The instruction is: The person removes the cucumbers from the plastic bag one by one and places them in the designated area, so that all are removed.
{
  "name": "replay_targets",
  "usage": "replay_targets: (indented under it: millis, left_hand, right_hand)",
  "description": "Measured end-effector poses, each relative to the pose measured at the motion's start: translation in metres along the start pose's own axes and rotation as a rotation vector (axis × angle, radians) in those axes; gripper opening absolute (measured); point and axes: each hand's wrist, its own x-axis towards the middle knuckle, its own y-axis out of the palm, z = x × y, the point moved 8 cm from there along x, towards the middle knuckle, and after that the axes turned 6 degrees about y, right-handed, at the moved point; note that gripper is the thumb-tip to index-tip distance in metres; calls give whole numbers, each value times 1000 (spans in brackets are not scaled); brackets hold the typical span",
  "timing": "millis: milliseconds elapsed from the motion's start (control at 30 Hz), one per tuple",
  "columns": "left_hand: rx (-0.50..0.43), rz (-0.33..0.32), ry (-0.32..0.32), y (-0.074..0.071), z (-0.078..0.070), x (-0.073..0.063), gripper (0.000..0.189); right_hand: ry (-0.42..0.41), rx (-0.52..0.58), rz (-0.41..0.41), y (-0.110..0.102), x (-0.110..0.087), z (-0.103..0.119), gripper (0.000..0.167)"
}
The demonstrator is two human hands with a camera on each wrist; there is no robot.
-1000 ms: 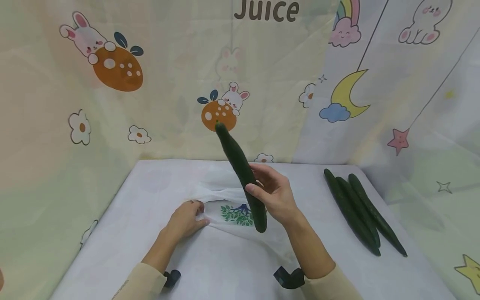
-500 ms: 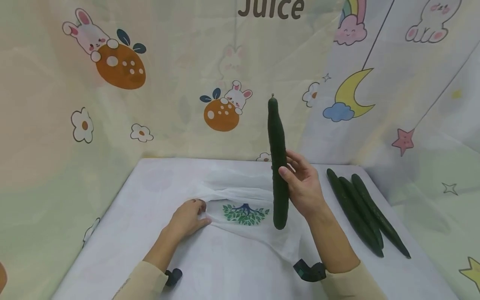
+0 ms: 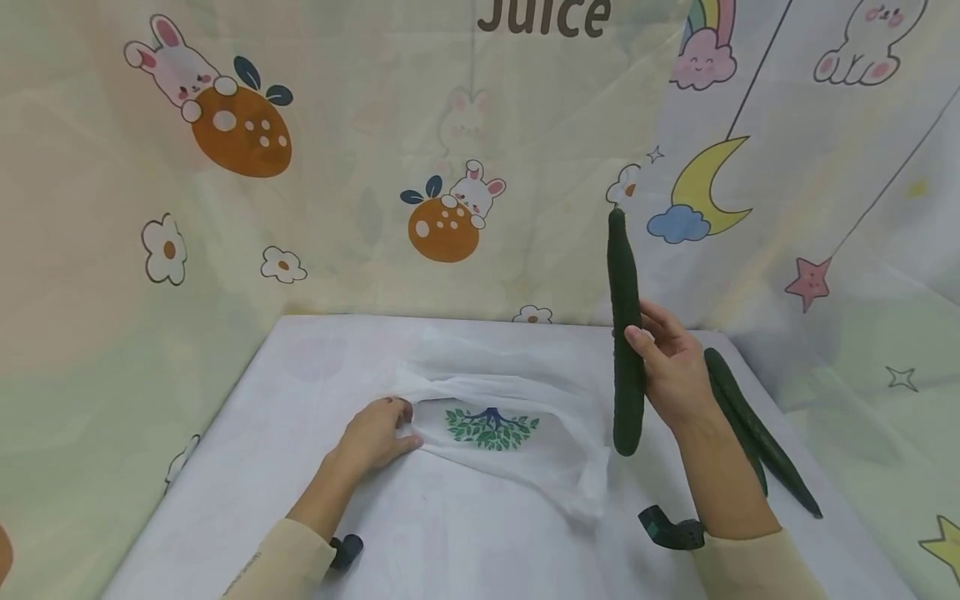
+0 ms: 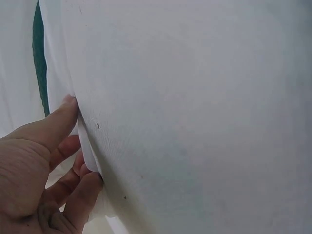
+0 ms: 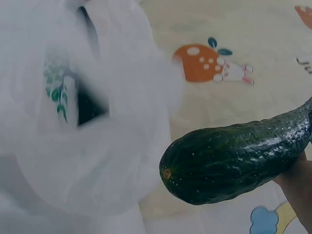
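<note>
In the head view my left hand (image 3: 375, 433) pinches the left edge of a white bag (image 3: 517, 387) printed with a green tree, lying on the table. The left wrist view shows the thumb and fingers (image 4: 80, 195) on the bag's thin edge. My right hand (image 3: 678, 375) grips a dark green cucumber (image 3: 626, 358) near its lower half, nearly upright and apart from the bag, to its right. In the right wrist view the rounded end of this cucumber (image 5: 234, 161) faces the camera. Something dark green (image 5: 90, 107) shows in a gap in the bag.
More cucumbers (image 3: 765, 433) lie on the right side of the white table (image 3: 465, 542), partly hidden behind my right hand and forearm. A cloth backdrop (image 3: 337, 167) with cartoon prints hangs behind the table. Each wrist carries a small black camera.
My right hand has carried the cucumber rightward from over the bag, and it has turned from slanted to nearly upright. The left hand keeps its hold on the bag edge.
</note>
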Motion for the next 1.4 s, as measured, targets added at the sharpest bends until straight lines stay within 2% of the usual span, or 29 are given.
replay_targets:
  millis: [233,300,367,533,600,733,833,1100,1400]
  left_hand:
    - [12,8,-4,-3,0,2,38]
    - [11,12,-6,-3,1,2,38]
    - [9,12,-9,-3,0,2,37]
    - [-4,-5,7,-1,-1,0,37]
    - [-2,-6,-5,0,2,-4,37]
    - [11,3,-41,2,10,-12,38]
    - [2,-3,-29,2,10,-12,37]
    - [-10,-26,-10,1,2,-2,36]
    - [-9,-32,-20,0,-2,-1,36]
  right_hand:
    - [80,0,-95,-39,3,-19,59]
    - [113,-33,-123,-49,4,-28,59]
    - [137,-139,-154,-60,3,-36,60]
    - [183,-518,-231,-86,0,-58,65]
    - [222,-592,-245,-93,-2,-74,67]
    - [292,-662,-247,-100,-6,-103,67]
    - [275,-761,-249,-108,-6,-110,65]
    - [185,-1039,-302,-126,0,-103,55]
    - [177,-1178,-321,-134,9,-113,54]
